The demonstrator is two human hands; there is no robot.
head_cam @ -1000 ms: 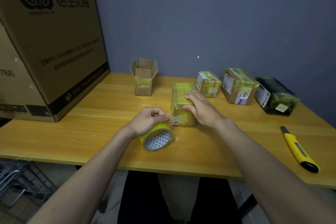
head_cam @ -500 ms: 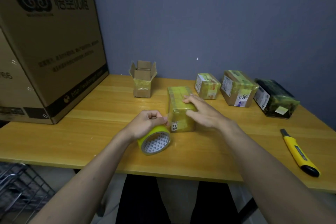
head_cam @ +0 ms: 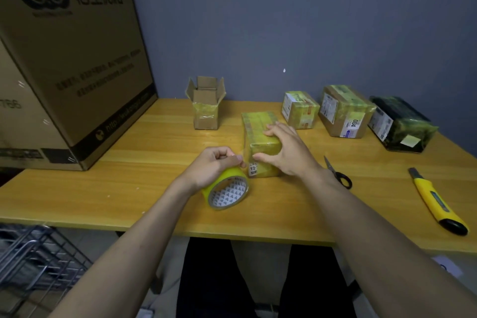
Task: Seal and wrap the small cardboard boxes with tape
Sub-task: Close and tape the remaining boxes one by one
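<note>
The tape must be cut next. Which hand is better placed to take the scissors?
The right hand. It rests on the wrapped box, and the scissors lie just beside its wrist. The left hand grips the tape roll, farther away.

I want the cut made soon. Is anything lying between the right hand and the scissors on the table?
Nothing visible does. The right hand rests on the taped box, and the scissors lie on bare table just beyond its wrist. The forearm hides part of them.
</note>
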